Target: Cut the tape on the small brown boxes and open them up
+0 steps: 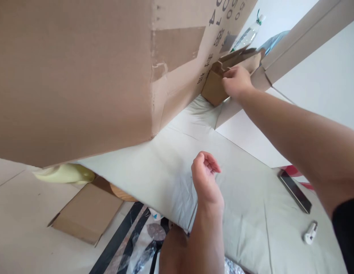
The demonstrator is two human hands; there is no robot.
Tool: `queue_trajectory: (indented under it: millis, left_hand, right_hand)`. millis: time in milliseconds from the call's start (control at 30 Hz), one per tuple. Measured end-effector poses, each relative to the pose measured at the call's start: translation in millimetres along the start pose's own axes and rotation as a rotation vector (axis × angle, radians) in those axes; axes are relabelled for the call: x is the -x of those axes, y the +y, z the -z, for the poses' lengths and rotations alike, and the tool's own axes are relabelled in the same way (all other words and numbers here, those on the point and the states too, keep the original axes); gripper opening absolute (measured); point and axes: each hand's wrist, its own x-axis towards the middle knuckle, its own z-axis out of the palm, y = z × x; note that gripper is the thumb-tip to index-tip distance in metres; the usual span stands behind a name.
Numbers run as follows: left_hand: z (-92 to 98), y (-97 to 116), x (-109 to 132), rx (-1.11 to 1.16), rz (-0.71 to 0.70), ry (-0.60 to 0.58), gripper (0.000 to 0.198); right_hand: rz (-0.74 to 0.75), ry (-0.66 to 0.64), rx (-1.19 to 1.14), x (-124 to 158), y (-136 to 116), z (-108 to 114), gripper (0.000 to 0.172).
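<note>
My right hand (237, 80) reaches far forward, its fingers closed on the upper edge of a small open cardboard box (215, 86). That box stands between a large cardboard carton (108, 76) and white furniture (242, 129); its inside is mostly hidden. Above the middle of the pale bed sheet (162, 171) is my left hand (206, 176), empty, with loosely curled fingers and the palm partly showing. The large carton, printed with dark characters and closed with tape, fills the upper left and rests partly on the sheet.
Behind the small box leans a clear plastic bottle (248, 36). At the right, a phone (294, 191) and a small white cutter-like object (310, 233) lie on the sheet. On the floor are a flattened cardboard piece (87, 211) and a yellow-green item (65, 173).
</note>
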Motion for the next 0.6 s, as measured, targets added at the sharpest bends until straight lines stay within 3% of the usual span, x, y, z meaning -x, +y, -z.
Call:
queue_trajectory:
  millis: [67, 167, 333, 400, 467, 600]
  left_hand:
    - [-0.2, -2, 4, -0.017, -0.070, 0.010, 0.029]
    - [1.6, 0, 11, -0.028, -0.281, 0.126, 0.026]
    - [6.7, 14, 20, 0.005, -0.718, 0.354, 0.019]
    - [6.6, 13, 24, -0.034, -0.746, 0.371, 0.015]
    - [3.6, 6, 27, -0.130, -0.696, 0.336, 0.012]
    - [-12.0, -25, 39, -0.382, -0.554, 0.122, 0.018]
  right_hand:
    - [0.095, 0.025, 0.001, 38, 4, 7, 0.028]
    - [0.305, 0.060, -0.080, 108, 21, 23, 0.027]
    - [0.551, 0.200, -0.156, 222, 87, 70, 0.019]
    - [0.612, 0.235, -0.130, 263, 114, 95, 0.019]
    - [0.677, 0.171, -0.074, 301, 134, 120, 0.021]
    - [0.587, 0.157, -0.137, 357, 153, 158, 0.011]
